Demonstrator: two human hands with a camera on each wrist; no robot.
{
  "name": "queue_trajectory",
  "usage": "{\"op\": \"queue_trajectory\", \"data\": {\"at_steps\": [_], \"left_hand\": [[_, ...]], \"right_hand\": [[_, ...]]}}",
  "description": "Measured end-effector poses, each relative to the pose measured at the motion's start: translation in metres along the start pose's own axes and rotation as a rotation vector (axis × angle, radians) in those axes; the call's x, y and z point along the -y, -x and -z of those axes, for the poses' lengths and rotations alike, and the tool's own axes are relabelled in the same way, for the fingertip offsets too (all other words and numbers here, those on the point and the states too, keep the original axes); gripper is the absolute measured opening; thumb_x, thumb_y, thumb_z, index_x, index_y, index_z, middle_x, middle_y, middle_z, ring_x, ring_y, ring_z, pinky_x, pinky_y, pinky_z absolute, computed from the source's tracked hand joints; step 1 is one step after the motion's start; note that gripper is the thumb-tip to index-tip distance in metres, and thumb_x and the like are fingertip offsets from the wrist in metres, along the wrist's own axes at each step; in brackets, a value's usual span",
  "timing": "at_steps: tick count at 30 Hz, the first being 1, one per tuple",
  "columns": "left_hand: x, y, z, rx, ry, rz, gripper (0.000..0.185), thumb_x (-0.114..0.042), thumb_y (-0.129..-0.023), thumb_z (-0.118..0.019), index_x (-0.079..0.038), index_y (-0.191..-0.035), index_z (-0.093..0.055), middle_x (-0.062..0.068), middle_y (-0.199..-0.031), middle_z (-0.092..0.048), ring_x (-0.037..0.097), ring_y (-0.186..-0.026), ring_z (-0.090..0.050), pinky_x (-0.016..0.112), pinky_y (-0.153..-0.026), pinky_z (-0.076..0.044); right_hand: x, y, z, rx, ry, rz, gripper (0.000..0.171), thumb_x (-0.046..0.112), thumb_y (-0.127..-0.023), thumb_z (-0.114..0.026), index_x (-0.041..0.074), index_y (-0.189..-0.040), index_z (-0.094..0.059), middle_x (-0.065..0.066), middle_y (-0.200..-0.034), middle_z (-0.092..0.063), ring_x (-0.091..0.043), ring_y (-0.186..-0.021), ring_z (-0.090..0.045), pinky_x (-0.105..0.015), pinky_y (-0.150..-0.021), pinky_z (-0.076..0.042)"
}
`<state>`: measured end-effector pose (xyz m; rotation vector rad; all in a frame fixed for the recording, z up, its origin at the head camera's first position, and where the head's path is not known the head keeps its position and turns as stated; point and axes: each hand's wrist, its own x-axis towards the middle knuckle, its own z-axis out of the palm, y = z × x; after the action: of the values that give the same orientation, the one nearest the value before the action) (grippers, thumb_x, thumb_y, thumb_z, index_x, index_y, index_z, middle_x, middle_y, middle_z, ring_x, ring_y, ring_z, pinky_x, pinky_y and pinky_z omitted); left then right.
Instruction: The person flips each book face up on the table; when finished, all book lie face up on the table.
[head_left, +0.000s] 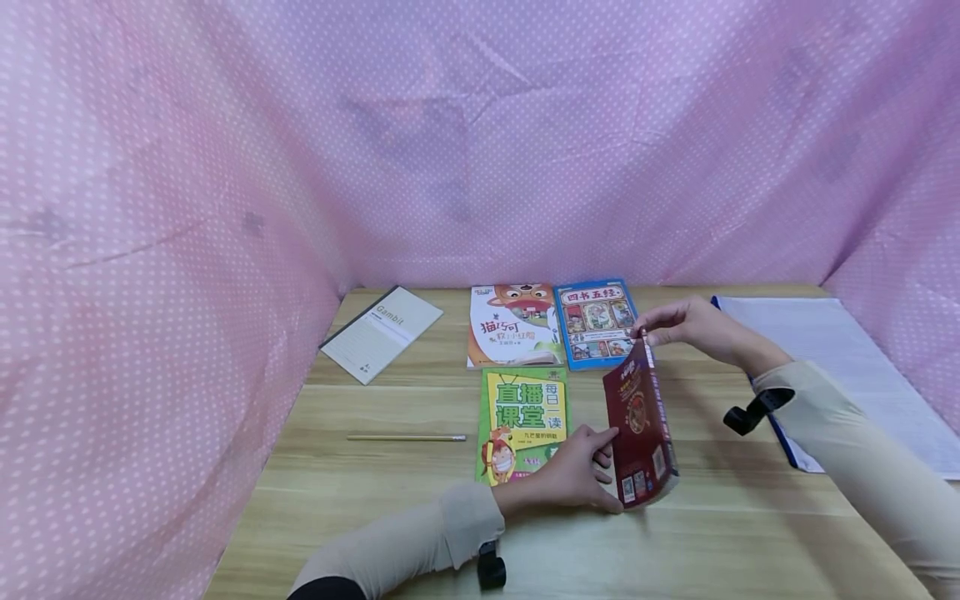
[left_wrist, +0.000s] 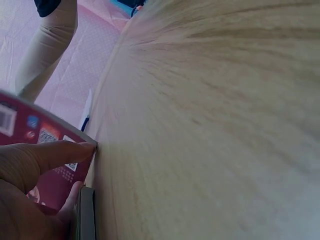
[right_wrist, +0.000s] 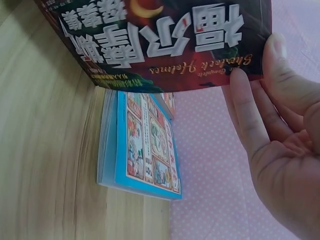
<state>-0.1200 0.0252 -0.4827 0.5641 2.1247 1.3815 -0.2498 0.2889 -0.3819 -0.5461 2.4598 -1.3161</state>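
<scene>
— Where is the red book (head_left: 639,425)?
— Tilted on edge on the worktop (head_left: 360,475), beside the green book (head_left: 522,421). Your left hand (head_left: 573,477) pinches its near corner; your right hand (head_left: 686,325) grips its far end.

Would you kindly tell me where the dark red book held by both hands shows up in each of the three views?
Head: dark red book at centre right, tilted up off the table.
Left wrist: lower left, back cover behind the left hand's fingers.
Right wrist: along the top edge.
Shared landmark: blue book, also in the right wrist view.

Four books (head_left: 639,425), one notebook (head_left: 381,332), one pencil (head_left: 406,437), one folder (head_left: 840,367)
</scene>
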Motion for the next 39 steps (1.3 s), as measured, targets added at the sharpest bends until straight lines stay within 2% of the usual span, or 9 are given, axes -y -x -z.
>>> {"op": "queue_trajectory", "data": {"at_steps": [9,16,19,23,28,34,39], "left_hand": [[0.002,-0.003,0.004,0.022,0.119,-0.016,0.094,0.002,-0.075,-0.086,-0.01,-0.156,-0.041,-0.003,-0.103,-0.048,0.001,-0.092,-0.053,0.013,-0.079,-0.058],[-0.003,-0.003,0.01,0.007,0.188,0.015,0.074,-0.012,-0.085,-0.083,-0.015,-0.15,-0.05,-0.009,-0.111,-0.062,0.002,-0.1,-0.06,0.016,-0.089,-0.052],[-0.006,-0.005,0.014,0.007,0.232,0.004,0.065,-0.018,-0.09,-0.079,-0.019,-0.149,-0.052,-0.01,-0.113,-0.063,0.003,-0.102,-0.062,0.019,-0.088,-0.055],[-0.016,-0.007,0.023,0.003,0.264,-0.014,0.058,-0.028,-0.095,-0.073,-0.024,-0.148,-0.052,-0.008,-0.117,-0.064,0.004,-0.106,-0.064,0.024,-0.088,-0.058],[-0.032,-0.008,0.037,-0.023,0.276,-0.046,0.054,-0.031,-0.097,-0.07,-0.029,-0.147,-0.052,-0.006,-0.123,-0.065,0.007,-0.111,-0.063,0.029,-0.091,-0.059],[-0.045,-0.008,0.049,-0.027,0.329,-0.078,0.058,-0.031,-0.097,-0.069,-0.026,-0.151,-0.048,-0.002,-0.132,-0.062,0.008,-0.115,-0.063,0.03,-0.094,-0.059],[-0.051,-0.007,0.056,-0.036,0.368,-0.088,0.062,-0.027,-0.097,-0.07,-0.023,-0.154,-0.045,-0.003,-0.131,-0.06,0.01,-0.118,-0.062,0.032,-0.095,-0.059]], "right_hand": [[-0.005,-0.008,-0.005,0.018,-0.101,0.039,0.035,0.018,-0.096,-0.072,-0.002,-0.124,-0.068,0.005,-0.116,-0.076,-0.004,-0.109,-0.069,-0.02,-0.094,-0.055],[-0.009,-0.006,-0.007,0.028,-0.144,0.071,0.035,0.015,-0.096,-0.07,-0.004,-0.125,-0.067,0.006,-0.117,-0.075,-0.004,-0.11,-0.068,-0.019,-0.095,-0.055],[-0.009,-0.005,-0.008,0.031,-0.153,0.088,0.035,0.015,-0.097,-0.07,-0.004,-0.126,-0.066,0.003,-0.119,-0.075,-0.005,-0.111,-0.069,-0.02,-0.095,-0.056],[-0.007,-0.006,-0.01,0.029,-0.148,0.104,0.037,0.016,-0.097,-0.069,-0.004,-0.128,-0.065,-0.001,-0.121,-0.075,-0.005,-0.112,-0.068,-0.021,-0.095,-0.056],[-0.005,-0.008,-0.013,0.013,-0.131,0.104,0.037,0.018,-0.098,-0.069,-0.001,-0.129,-0.066,0.001,-0.12,-0.075,-0.005,-0.112,-0.068,-0.021,-0.095,-0.056],[-0.005,-0.011,-0.018,0.0,-0.148,0.103,0.036,0.016,-0.097,-0.07,-0.002,-0.127,-0.066,-0.001,-0.119,-0.075,-0.006,-0.11,-0.07,-0.022,-0.095,-0.057],[-0.004,-0.014,-0.022,0.005,-0.126,0.086,0.038,0.02,-0.096,-0.072,0.002,-0.128,-0.067,-0.003,-0.123,-0.073,-0.007,-0.112,-0.068,-0.021,-0.096,-0.055]]}}
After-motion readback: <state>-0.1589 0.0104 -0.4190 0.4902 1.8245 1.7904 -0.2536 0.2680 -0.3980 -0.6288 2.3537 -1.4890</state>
